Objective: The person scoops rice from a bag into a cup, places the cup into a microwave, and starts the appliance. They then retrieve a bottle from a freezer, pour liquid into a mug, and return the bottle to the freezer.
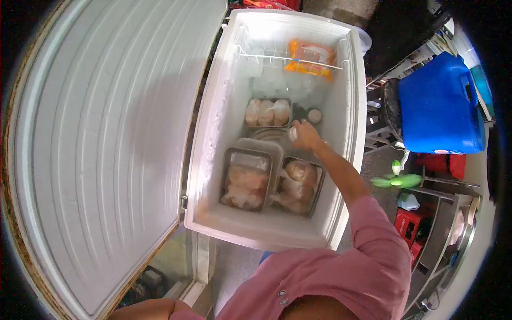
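Note:
Inside the open white chest freezer (348, 117), my right hand (304, 135) has its fingers wrapped round a small pale item (293, 134), too small to name. A tray of bagged pale food (268, 113) lies just beyond the hand, and a dark container with a round pale top (314, 116) stands close by at its upper right. Nearer to me are a tray with wrapped food (246, 186) on the left and a tray with bagged brown food (300, 180) on the right. My left hand is out of view; only part of the left arm shows at the bottom.
The raised freezer lid (117, 117) fills the left side. A wire basket (266, 56) with an orange packet (312, 56) spans the freezer's far end. To the right are a blue jerrycan (440, 106), a green fan (396, 181) and a red crate (408, 226).

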`<state>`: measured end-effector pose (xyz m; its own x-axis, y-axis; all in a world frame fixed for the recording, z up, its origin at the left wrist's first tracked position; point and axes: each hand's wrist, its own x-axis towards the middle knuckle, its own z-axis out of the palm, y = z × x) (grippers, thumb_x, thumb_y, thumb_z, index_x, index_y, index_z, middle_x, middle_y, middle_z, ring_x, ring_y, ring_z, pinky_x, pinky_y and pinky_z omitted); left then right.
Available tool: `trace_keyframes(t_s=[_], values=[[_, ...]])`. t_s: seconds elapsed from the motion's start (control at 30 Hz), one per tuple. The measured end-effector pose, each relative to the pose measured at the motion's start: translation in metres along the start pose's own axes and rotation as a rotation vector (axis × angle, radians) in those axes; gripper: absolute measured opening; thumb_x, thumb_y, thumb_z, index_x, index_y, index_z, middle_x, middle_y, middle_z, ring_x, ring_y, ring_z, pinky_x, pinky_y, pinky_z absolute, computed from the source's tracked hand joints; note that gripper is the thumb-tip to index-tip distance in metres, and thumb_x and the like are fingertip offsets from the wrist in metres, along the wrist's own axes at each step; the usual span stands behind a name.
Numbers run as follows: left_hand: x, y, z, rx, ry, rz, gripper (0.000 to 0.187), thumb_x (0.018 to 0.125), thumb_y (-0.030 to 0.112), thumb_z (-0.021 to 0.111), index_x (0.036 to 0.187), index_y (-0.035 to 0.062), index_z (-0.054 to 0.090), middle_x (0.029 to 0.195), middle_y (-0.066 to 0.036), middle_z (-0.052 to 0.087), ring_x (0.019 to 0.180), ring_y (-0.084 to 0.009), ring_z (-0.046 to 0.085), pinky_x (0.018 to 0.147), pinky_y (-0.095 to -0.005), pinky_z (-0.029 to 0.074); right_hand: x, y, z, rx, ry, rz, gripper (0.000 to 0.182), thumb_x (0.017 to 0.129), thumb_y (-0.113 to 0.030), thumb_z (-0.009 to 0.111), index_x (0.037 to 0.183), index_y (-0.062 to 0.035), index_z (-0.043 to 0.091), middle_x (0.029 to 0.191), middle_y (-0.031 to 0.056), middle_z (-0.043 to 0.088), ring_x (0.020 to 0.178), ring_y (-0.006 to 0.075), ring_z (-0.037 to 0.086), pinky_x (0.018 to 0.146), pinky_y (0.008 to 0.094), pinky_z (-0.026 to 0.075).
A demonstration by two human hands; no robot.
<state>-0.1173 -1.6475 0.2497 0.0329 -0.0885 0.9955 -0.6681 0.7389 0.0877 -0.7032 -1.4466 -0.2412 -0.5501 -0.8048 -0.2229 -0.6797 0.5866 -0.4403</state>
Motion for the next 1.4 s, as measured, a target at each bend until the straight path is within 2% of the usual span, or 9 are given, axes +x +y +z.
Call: trace_keyframes(t_s=[0.27, 0.63, 0.83, 0.93, 1.03, 1.13, 1.23, 1.33, 1.4], values=[[-0.002, -0.003, -0.01, 0.022, -0.016, -0.012, 0.029, 0.083, 0.031, 0.054, 0.091, 0.0046, 0.06, 0.096, -0.019, 0.063, 0.089, -0.0284, 0.062, 0.073, -0.0405, 0.051, 0.056, -0.022, -0.053, 0.022, -0.221, 0.2, 0.065, 0.06, -0.042, 0.075, 0.105, 0.0037, 0.06, 0.109, 0.0258, 0.06, 0.103, 0.0382, 0.059, 0.086, 0.0419, 0.048], [-0.007, -0.011, -0.025, 0.054, -0.033, -0.053, 0.03, 0.081, 0.031, 0.057, 0.095, 0.0043, 0.057, 0.099, -0.02, 0.061, 0.091, -0.0293, 0.061, 0.075, -0.0409, 0.05, 0.084, 0.003, -0.031, 0.123, -0.162, 0.403, 0.075, 0.06, -0.048, 0.076, 0.114, 0.0017, 0.059, 0.113, 0.0232, 0.061, 0.105, 0.0365, 0.059, 0.088, 0.0425, 0.049], [-0.009, -0.015, -0.031, 0.066, -0.043, -0.065, 0.032, 0.079, 0.03, 0.058, 0.097, 0.0042, 0.056, 0.1, -0.02, 0.06, 0.092, -0.0299, 0.06, 0.076, -0.0411, 0.049, 0.086, 0.036, 0.004, -0.017, 0.037, -0.005, 0.081, 0.053, -0.042, 0.08, 0.118, 0.0014, 0.057, 0.112, 0.0229, 0.061, 0.104, 0.0368, 0.059, 0.088, 0.0427, 0.049], [-0.011, -0.017, -0.036, 0.074, -0.046, -0.073, 0.033, 0.079, 0.03, 0.059, 0.098, 0.0041, 0.055, 0.101, -0.02, 0.06, 0.093, -0.0301, 0.06, 0.077, -0.0412, 0.049, 0.08, 0.011, -0.029, -0.11, -0.283, -0.004, 0.083, 0.052, -0.041, 0.081, 0.119, 0.0006, 0.056, 0.114, 0.023, 0.06, 0.103, 0.0362, 0.06, 0.089, 0.0394, 0.048], [-0.014, -0.019, -0.042, 0.088, -0.044, -0.076, 0.034, 0.078, 0.03, 0.06, 0.099, 0.004, 0.054, 0.102, -0.02, 0.06, 0.094, -0.0304, 0.059, 0.077, -0.0413, 0.049, 0.091, 0.039, -0.001, -0.029, -0.103, 0.173, 0.078, 0.053, -0.036, 0.081, 0.118, -0.0002, 0.057, 0.107, 0.0213, 0.063, 0.102, 0.0355, 0.06, 0.08, 0.0469, 0.052], [-0.017, -0.023, -0.049, 0.107, -0.04, -0.087, 0.035, 0.077, 0.03, 0.06, 0.1, 0.0039, 0.053, 0.102, -0.02, 0.059, 0.094, -0.0307, 0.059, 0.078, -0.0414, 0.048, 0.067, 0.029, -0.022, 0.38, -0.049, 0.445, 0.065, 0.055, -0.034, 0.08, 0.108, -0.0002, 0.061, 0.097, 0.0183, 0.065, 0.092, 0.0366, 0.063, 0.06, 0.0537, 0.055], [-0.021, -0.027, -0.056, 0.123, -0.048, -0.096, 0.037, 0.077, 0.03, 0.061, 0.101, 0.0038, 0.053, 0.103, -0.02, 0.059, 0.095, -0.0309, 0.059, 0.078, -0.0415, 0.048, 0.079, 0.039, -0.038, 0.475, -0.206, 0.453, 0.057, 0.056, -0.031, 0.079, 0.101, -0.0002, 0.062, 0.093, 0.0171, 0.064, 0.081, 0.0368, 0.064, 0.045, 0.0541, 0.053], [-0.025, -0.03, -0.063, 0.133, -0.044, -0.117, 0.038, 0.076, 0.03, 0.062, 0.102, 0.0038, 0.052, 0.104, -0.02, 0.058, 0.096, -0.0312, 0.058, 0.079, -0.0416, 0.048, 0.088, 0.035, -0.071, 0.422, -0.284, 0.406, 0.056, 0.056, -0.033, 0.08, 0.098, -0.0009, 0.063, 0.092, 0.018, 0.063, 0.073, 0.0354, 0.064, 0.047, 0.0523, 0.054], [-0.027, -0.033, -0.068, 0.132, -0.042, -0.125, 0.039, 0.076, 0.03, 0.062, 0.103, 0.0037, 0.051, 0.104, -0.02, 0.058, 0.096, -0.0314, 0.058, 0.079, -0.0417, 0.048, 0.103, 0.038, -0.088, 0.177, -0.433, 0.1, 0.057, 0.054, -0.034, 0.081, 0.097, -0.0001, 0.063, 0.088, 0.0171, 0.063, 0.072, 0.0335, 0.065, 0.045, 0.0507, 0.054]])
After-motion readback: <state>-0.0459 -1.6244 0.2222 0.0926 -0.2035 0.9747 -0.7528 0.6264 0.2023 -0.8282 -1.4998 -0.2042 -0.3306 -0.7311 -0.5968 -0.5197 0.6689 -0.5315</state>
